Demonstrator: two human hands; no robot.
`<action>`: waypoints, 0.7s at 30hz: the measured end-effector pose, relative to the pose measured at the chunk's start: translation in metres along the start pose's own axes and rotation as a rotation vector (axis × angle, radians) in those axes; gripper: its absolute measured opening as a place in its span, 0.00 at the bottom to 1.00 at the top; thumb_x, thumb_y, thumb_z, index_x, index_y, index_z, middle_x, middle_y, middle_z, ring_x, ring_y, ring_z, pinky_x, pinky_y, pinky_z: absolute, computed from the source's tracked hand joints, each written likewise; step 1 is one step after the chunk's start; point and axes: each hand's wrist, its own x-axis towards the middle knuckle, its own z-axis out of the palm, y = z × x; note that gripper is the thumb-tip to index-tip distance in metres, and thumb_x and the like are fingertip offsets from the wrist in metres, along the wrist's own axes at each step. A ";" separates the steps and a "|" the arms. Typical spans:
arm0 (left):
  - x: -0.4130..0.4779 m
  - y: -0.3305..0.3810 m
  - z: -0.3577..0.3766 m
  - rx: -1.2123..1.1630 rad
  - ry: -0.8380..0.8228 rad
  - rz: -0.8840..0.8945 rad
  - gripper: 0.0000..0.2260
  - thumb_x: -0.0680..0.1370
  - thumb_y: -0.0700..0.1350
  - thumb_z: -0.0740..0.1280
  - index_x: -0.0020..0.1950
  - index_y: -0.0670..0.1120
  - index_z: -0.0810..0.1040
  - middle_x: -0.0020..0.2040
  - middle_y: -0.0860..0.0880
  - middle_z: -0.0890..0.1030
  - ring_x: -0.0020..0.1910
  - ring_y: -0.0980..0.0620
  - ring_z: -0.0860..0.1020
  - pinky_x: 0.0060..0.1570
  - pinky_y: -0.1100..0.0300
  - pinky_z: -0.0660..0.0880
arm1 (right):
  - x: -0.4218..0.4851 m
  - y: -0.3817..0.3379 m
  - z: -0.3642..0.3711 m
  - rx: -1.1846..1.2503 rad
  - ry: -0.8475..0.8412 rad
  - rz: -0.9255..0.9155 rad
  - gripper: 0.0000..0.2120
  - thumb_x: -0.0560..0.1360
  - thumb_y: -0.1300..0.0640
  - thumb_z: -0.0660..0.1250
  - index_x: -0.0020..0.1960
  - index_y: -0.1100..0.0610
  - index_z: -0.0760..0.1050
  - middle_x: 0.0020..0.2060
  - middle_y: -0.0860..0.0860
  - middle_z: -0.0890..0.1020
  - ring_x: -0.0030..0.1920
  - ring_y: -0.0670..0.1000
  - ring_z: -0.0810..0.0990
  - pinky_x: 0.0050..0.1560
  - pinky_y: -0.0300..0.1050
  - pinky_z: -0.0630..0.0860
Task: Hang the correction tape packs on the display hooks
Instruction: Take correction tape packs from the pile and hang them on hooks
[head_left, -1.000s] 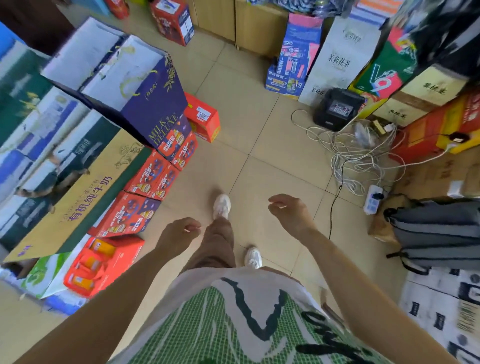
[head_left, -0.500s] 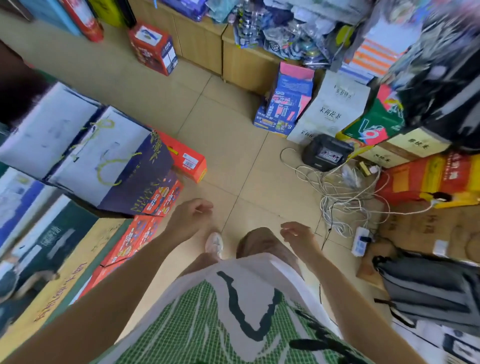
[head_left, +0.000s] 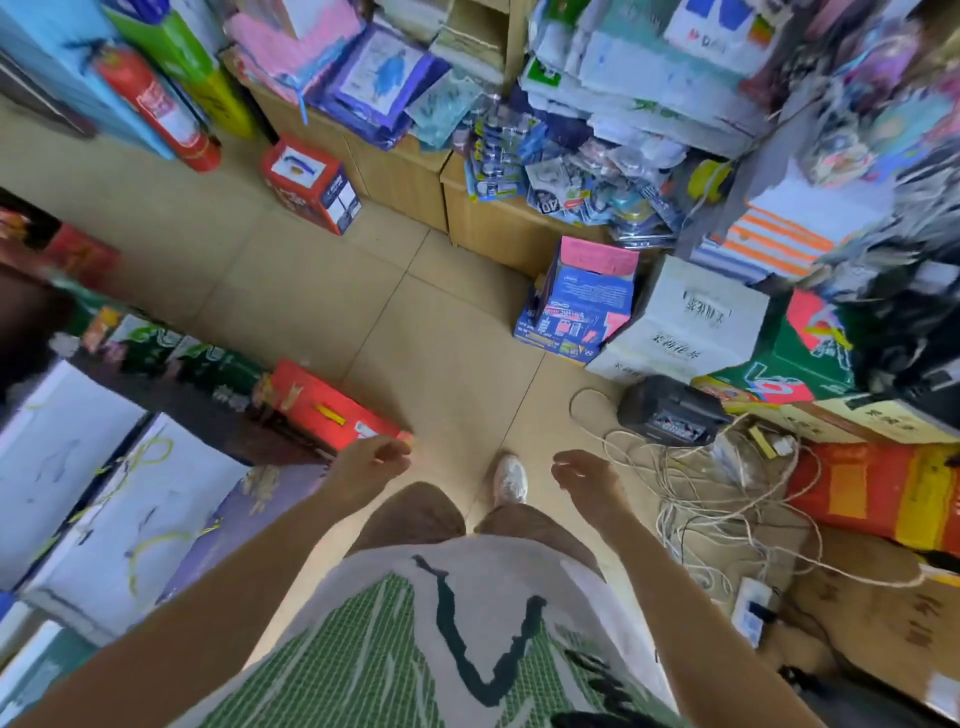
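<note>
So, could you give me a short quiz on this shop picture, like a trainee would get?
1. True or false: the left hand holds something.
2. What lies on the floor beside the right hand? A) tangled cables B) a ladder C) a bucket
3. Fill in: the red fire extinguisher shows at the picture's upper ____.
Key: 1 false; 2 A; 3 left.

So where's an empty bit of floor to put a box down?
The bare tile floor is open between the red carton, the small red box by the wooden cabinet and the blue box. Crowded: tangled cables on the right, big cartons on the left.
</note>
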 end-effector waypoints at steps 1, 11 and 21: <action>0.011 0.005 -0.007 -0.002 0.017 -0.031 0.09 0.76 0.44 0.74 0.55 0.44 0.85 0.42 0.49 0.83 0.48 0.47 0.83 0.50 0.58 0.73 | 0.018 -0.021 -0.003 -0.004 -0.009 -0.021 0.07 0.75 0.61 0.71 0.48 0.49 0.81 0.40 0.49 0.84 0.40 0.49 0.79 0.43 0.37 0.73; 0.131 0.024 -0.093 -0.125 0.023 -0.126 0.09 0.76 0.39 0.73 0.42 0.53 0.81 0.31 0.63 0.82 0.32 0.65 0.78 0.42 0.55 0.75 | 0.151 -0.215 -0.006 -0.079 -0.060 -0.142 0.09 0.77 0.54 0.69 0.56 0.48 0.81 0.48 0.45 0.82 0.40 0.41 0.77 0.34 0.27 0.69; 0.296 0.130 -0.218 -0.063 -0.033 0.037 0.03 0.78 0.44 0.68 0.45 0.51 0.80 0.40 0.56 0.81 0.42 0.54 0.79 0.40 0.64 0.71 | 0.240 -0.309 -0.016 -0.103 0.037 0.028 0.08 0.77 0.58 0.69 0.55 0.54 0.81 0.45 0.51 0.82 0.44 0.50 0.77 0.41 0.39 0.69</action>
